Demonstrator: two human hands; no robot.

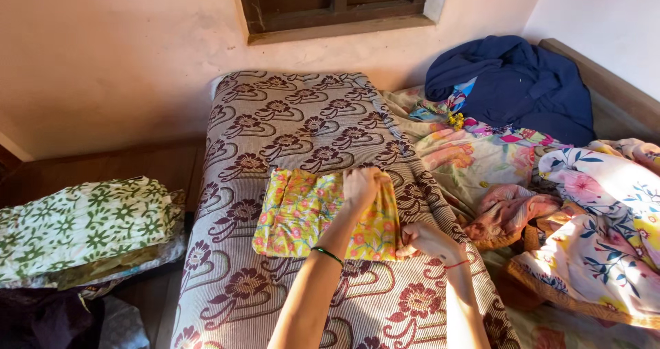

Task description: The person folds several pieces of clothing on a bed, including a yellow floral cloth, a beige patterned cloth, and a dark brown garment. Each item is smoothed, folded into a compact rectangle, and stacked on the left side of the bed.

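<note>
Grip of the left hand (360, 186): it lies palm-down with fingers curled on the upper right part of a folded yellow floral cloth (309, 215), pressing it flat rather than pinching it. The right hand (427, 242) pinches the cloth's lower right corner, right at its edge. A green bangle (326, 254) sits on the left wrist.

The cloth lies on a mattress (302, 136) patterned with maroon flowers, about midway along it and nearer the right edge than the left. Bare mattress surface is open above the cloth toward the wall and below it toward the person. Just past the right edge, floral bedsheets (591, 211) are heaped, with a navy garment (515, 84) beyond them in the corner. Off the left edge, well apart from the cloth, a green-and-white folded stack (82, 225) rests on a wooden ledge (117, 167).
</note>
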